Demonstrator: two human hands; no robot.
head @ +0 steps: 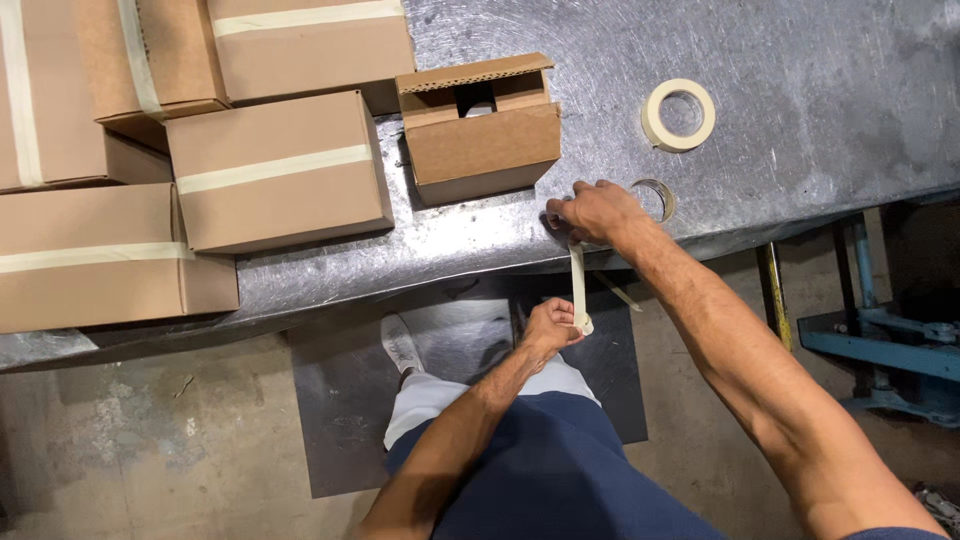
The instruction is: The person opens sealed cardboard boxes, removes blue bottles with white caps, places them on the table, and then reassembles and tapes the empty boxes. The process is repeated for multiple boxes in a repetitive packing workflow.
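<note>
Fingers of my right hand [592, 212] are pinched together on the upper end of a strip of masking tape [577, 285], pressed down at the near edge of the metal surface [800, 150]. My left hand [551, 326] hangs below that edge, over the floor, its fingers closed on the strip's lower end. Between the two grips the strip runs nearly vertical and looks taut; my reading is that it is held stretched so it stays straight and does not fold onto itself.

Just beside my right hand, partly hidden behind it, lies a nearly spent tape roll [655, 198]; I cannot tell whether the strip is attached to it. A fuller tape roll [679, 114] lies flat further back on the surface, well apart from both hands.

An open cardboard box [482, 130] stands just left of my right hand, flaps up, something pale inside that I cannot identify. Further left, several taped boxes [278, 170] lie close together, each with a pale band across the top.

Below, my white shoe [400, 343] rests on a dark floor mat [340, 400].
</note>
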